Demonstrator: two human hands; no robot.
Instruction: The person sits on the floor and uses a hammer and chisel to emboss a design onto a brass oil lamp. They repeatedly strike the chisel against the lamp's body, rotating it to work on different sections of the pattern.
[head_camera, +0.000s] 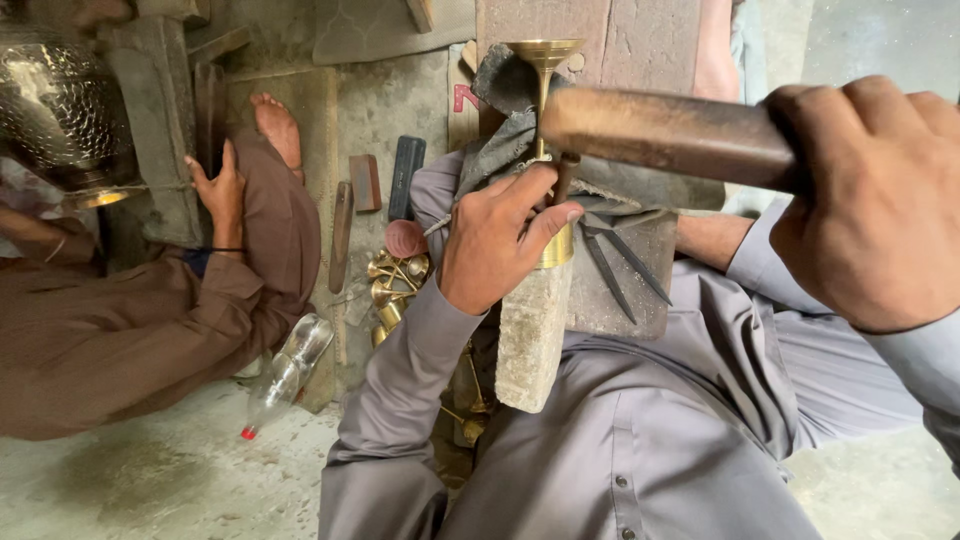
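Note:
My left hand (500, 235) grips a small dark punch (565, 175) and steadies a brass goblet-shaped piece (543, 60) that stands on a grey cloth (505, 140) over a stone block (533, 330). My right hand (875, 200) holds the thick wooden handle of a hammer (665, 130), raised across the view just right of the brass stem. The hammer's head is out of sight.
Metal shears (625, 260) lie on the block beside my left hand. Several brass pieces (395, 285) are heaped on the floor below. A plastic bottle (285, 375) lies on the ground. Another person in brown sits at left with a hammered metal pot (55, 105).

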